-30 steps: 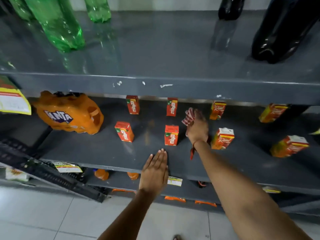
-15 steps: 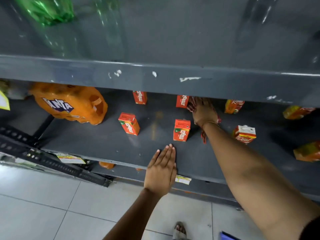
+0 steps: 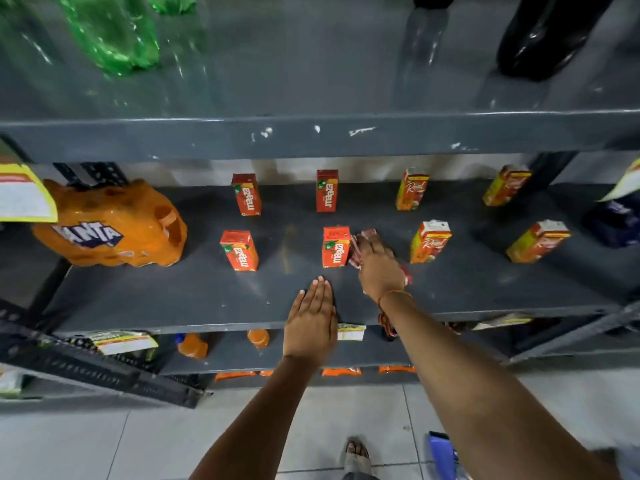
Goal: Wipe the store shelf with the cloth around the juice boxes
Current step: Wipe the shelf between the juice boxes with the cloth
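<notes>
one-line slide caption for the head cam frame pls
Right hand presses a red cloth on the grey shelf beside a front-row Maaza box; left hand lies flat at the shelf edge.

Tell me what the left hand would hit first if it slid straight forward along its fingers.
Likely the front Maaza box. The left hand lies flat on the shelf, fingertips pointing at that box's base, with only bare shelf between. Depth is hard to judge, so it might instead slip just past its left side.
</notes>
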A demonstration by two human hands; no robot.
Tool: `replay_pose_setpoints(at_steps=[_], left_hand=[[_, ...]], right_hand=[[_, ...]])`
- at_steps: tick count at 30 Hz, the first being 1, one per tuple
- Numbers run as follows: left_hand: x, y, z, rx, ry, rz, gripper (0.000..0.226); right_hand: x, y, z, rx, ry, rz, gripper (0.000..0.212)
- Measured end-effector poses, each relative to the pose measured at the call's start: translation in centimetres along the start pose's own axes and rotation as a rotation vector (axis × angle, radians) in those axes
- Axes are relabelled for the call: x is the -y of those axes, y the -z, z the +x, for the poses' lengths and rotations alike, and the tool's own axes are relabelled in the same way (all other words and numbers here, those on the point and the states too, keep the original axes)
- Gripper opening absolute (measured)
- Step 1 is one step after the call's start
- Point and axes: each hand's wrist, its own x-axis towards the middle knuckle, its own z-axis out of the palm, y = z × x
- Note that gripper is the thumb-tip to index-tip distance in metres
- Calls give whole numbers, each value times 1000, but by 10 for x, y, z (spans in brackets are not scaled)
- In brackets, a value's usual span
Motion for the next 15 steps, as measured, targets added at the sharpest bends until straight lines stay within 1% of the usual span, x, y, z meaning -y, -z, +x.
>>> replay_pose_setpoints(at_steps=[4, 7, 9, 12, 14, 15], left_hand=[[2, 7, -5, 48, -39, 17, 63], [7, 11, -6, 84, -85, 20, 55], [12, 17, -6, 110, -107, 17, 54], [19, 25, -5, 176, -130, 34, 57], [25, 30, -7, 214, -139, 36, 58], [30, 32, -9, 213, -143, 36, 57]], right_hand=[[-2, -3, -47, 25, 7, -25, 75], [5, 0, -84, 67, 15, -52, 79], [12, 2, -106, 80, 56, -80, 77], [27, 10, -137, 58, 172, -138, 64], [39, 14, -157, 150, 270, -149, 43], [44, 11, -166, 257, 318, -133, 31]])
